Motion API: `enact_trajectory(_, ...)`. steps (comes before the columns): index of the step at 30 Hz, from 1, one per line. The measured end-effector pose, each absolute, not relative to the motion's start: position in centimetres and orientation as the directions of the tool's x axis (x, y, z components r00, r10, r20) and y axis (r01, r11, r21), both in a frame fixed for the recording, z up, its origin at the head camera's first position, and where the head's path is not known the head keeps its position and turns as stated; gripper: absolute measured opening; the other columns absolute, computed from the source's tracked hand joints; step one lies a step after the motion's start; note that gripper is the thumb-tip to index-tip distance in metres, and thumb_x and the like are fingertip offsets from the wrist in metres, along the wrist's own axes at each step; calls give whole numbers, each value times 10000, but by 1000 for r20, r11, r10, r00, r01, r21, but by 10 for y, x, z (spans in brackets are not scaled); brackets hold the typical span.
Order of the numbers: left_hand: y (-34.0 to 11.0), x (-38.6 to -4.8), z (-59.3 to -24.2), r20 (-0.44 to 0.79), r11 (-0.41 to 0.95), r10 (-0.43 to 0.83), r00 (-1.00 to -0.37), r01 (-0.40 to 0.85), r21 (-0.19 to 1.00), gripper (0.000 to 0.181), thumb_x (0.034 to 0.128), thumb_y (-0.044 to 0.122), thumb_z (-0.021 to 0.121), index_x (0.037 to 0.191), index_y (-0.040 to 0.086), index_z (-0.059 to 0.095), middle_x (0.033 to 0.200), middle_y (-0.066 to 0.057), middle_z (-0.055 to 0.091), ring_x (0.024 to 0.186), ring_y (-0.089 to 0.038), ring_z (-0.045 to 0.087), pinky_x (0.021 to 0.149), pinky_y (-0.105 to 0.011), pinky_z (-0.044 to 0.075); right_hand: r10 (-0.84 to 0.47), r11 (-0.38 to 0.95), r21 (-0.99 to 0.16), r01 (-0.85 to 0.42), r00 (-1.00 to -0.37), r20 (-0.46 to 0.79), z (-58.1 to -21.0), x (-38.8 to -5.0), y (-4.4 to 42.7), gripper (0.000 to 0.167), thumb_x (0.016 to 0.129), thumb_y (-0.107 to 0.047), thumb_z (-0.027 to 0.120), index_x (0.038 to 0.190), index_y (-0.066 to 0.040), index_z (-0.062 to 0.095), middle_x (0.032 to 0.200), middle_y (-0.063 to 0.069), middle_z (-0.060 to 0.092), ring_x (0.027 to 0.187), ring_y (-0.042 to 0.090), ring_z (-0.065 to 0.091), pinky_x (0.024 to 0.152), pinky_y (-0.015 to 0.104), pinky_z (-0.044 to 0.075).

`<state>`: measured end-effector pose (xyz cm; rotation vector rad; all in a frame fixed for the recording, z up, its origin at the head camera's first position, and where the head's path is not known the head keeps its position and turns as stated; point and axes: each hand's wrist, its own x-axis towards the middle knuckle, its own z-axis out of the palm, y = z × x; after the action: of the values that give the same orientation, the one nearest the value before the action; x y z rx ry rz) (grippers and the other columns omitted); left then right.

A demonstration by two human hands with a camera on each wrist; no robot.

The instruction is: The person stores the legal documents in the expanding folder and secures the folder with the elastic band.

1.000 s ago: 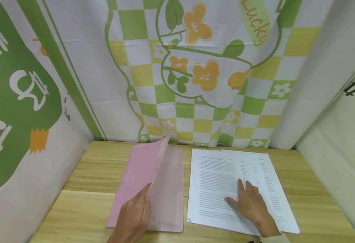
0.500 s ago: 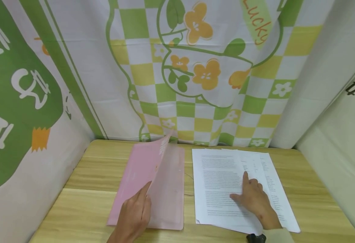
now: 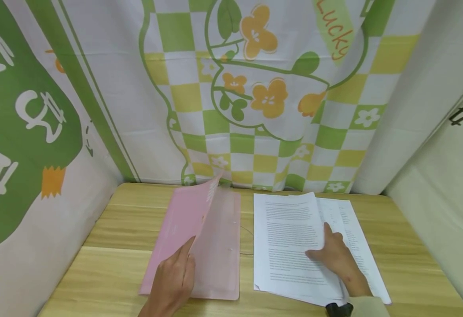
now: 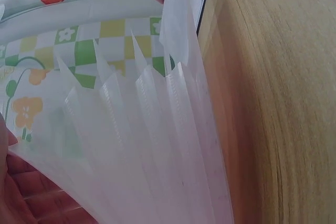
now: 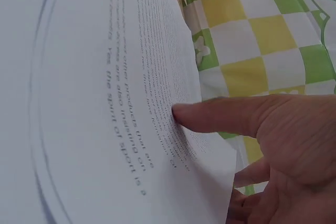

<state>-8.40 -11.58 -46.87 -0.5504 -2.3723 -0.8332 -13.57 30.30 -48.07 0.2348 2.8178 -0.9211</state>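
A pink folder (image 3: 184,215) lies on the left of the table, its front cover lifted at a slant. My left hand (image 3: 172,277) holds that cover by its lower edge. Translucent pleated pockets (image 4: 152,145) fan apart in the left wrist view. To the right lies a stack of printed white sheets (image 3: 287,246). My right hand (image 3: 340,259) pinches the top sheet at its right edge: the thumb rests on the print (image 5: 152,129), and the other fingers of the hand (image 5: 294,145) are partly hidden behind the paper.
Wooden table (image 3: 108,264) runs beneath both items. A patterned curtain (image 3: 263,145) hangs along the back edge, with printed cloth on the left (image 3: 97,193) and right (image 3: 433,189). A thin dark strand (image 3: 247,254) shows between folder and sheets.
My right hand has moved slightly right and taken hold of the top sheet's edge. That sheet has shifted and turned a little, uncovering more below it. My left hand still holds the cover.
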Motion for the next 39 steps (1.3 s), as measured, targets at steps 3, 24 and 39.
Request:
enact_trajectory(3, -117, -84, -468, 626, 722, 192, -756, 541, 432, 413, 947, 30, 525, 1344, -29, 619, 1289, -171, 674, 1009, -353, 706, 797, -489, 584, 109, 772, -599, 213, -973, -205, -482, -136, 308, 911, 883, -201, 769, 1519, 170, 231, 1358, 450, 440, 1152, 543, 554, 938, 633, 465)
enact_trajectory(24, -118, -85, -467, 622, 717, 191, -760, 541, 440, 410, 945, 11, 519, 1340, -45, 614, 1280, -187, 674, 1019, -355, 704, 809, -484, 584, -50, 202, -939, 279, -955, -294, -480, -124, 321, 707, 1051, -55, 471, 1623, 11, 61, 1389, 326, 530, 1015, 342, 704, 773, 445, 597)
enact_trajectory(39, -118, -84, -469, 621, 719, 188, -761, 537, 441, 417, 936, 22, 526, 1339, -26, 623, 1272, -168, 681, 1015, -348, 706, 802, -486, 583, -180, 40, -971, 235, -954, -238, -474, -125, 302, 709, 1060, -50, 472, 1629, -14, 50, 1376, 324, 542, 1041, 386, 698, 805, 490, 588)
